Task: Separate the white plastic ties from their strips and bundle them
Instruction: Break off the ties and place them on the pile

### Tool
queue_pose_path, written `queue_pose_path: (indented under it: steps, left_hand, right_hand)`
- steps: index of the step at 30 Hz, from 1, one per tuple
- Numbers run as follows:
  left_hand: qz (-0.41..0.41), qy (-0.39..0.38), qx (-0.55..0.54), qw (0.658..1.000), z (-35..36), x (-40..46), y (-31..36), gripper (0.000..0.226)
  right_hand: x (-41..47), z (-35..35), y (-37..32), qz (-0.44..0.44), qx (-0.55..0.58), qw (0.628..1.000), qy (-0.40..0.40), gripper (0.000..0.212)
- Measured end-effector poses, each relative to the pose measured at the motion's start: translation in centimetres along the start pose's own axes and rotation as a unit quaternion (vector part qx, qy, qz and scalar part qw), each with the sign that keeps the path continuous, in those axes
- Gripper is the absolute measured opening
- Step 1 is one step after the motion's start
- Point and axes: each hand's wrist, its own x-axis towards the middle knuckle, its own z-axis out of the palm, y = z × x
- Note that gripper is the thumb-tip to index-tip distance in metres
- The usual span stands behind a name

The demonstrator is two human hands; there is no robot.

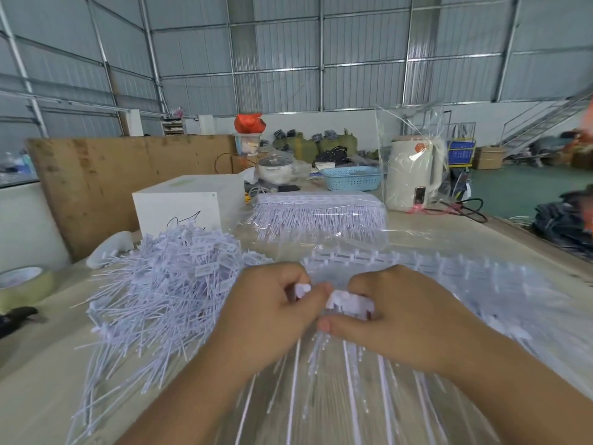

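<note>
Both hands are working close together near the front edge of the desk. The left hand is curling its fingers around a small white tie head, which is poking out between thumb and forefinger. The right hand is pinching the strip of white ties, its thumb lying under the strip's near end and its fingers folding over the top; the fingertips themselves are hiding behind the plastic. The tails of the ties on that strip are fanning down toward the front edge, blurring so much that single ties are hard to count, and both wrists are covering part of them.

A loose pile of separated ties is lying to the left of the hands, spreading toward the left edge. More uncut strips are lying flat behind and to the right of the right hand, smeared by blur. A wrapped block of strips is sitting farther back at the middle of the desk, under clear film.

A white box is standing behind the pile, a tape roll is sitting at the left edge, partly cut off, and a blue basket and a bagged white kettle are standing near the far edge.
</note>
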Motion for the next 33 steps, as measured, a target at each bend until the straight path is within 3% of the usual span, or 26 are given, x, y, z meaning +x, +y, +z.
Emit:
queue_pose_path:
  steps: [4,8,11,14,17,20,24,28,33]
  left_hand:
    - [-0.024,0.059,-0.058,0.996,-1.4,0.7,0.0,0.034]
    - [-0.113,0.18,-0.137,0.968,-4.4,1.8,-2.8,0.043]
    - [-0.139,0.148,-0.146,0.968,-4.2,1.8,-3.9,0.044]
    - [-0.133,0.117,-0.149,0.973,-3.3,1.8,-3.9,0.043]
    - [-0.122,0.103,-0.127,0.979,-3.2,1.9,-4.2,0.045]
    - [-0.102,0.072,-0.011,0.992,-2.5,1.6,-4.4,0.052]
    - [-0.135,0.089,0.038,0.986,-2.5,1.7,-5.0,0.054]
    - [-0.157,0.097,0.03,0.982,-3.1,2.0,-5.6,0.049]
    - [-0.205,0.134,-0.076,0.967,-4.3,2.4,-5.8,0.028]
  right_hand:
    - [0.0,-0.4,0.8,0.031,-0.029,0.997,-0.058,0.088]
    - [0.1,-0.5,1.3,0.065,-0.061,0.991,-0.101,0.083]
    - [0.3,-0.1,1.0,0.071,-0.047,0.995,-0.049,0.058]
    - [0.3,0.1,0.4,0.043,0.052,0.997,0.032,0.041]
    - [0.1,-0.1,-0.1,0.003,0.203,0.968,0.146,0.033]
    - [-0.4,-0.5,-1.3,-0.056,0.292,0.936,0.19,0.025]
    - [-1.2,-1.0,-2.3,-0.149,0.217,0.949,0.171,0.026]
    - [-1.2,-1.3,-2.3,-0.121,0.041,0.977,0.167,0.035]
    - [-1.6,-1.9,-3.0,-0.151,0.017,0.964,0.219,0.036]
